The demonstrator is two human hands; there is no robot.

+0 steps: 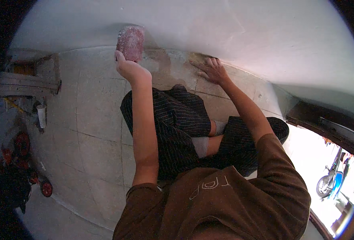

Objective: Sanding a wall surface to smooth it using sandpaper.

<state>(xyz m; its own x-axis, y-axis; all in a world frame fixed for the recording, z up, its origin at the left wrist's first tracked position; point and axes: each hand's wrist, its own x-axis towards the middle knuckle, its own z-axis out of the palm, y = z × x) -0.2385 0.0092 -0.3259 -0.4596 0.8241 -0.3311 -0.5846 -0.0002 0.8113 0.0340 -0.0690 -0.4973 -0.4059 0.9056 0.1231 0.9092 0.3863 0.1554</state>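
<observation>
My left hand [132, 69] grips the lower end of a dusty red sanding block or folded sandpaper [130, 43]. White powder covers its face, and its far end is up against the pale wall [180, 21]. Near the foot of the wall, my right hand [215, 72] reaches down with the thumb apart from the fingers. Its fingertips are beside a flat brownish thing or patch [198, 58]; whether they grip it is unclear. Between my arms, my crossed legs in dark striped trousers [180, 120] rest on the tiled floor [99, 117].
On the left are a wooden bench or plank [27, 84], a white cylindrical container [41, 115] and a dark object with red wheels [46, 189]. A bright doorway opens at the right, with a blue motorcycle [332, 183] outside. A dark ledge or frame [320, 117] borders it.
</observation>
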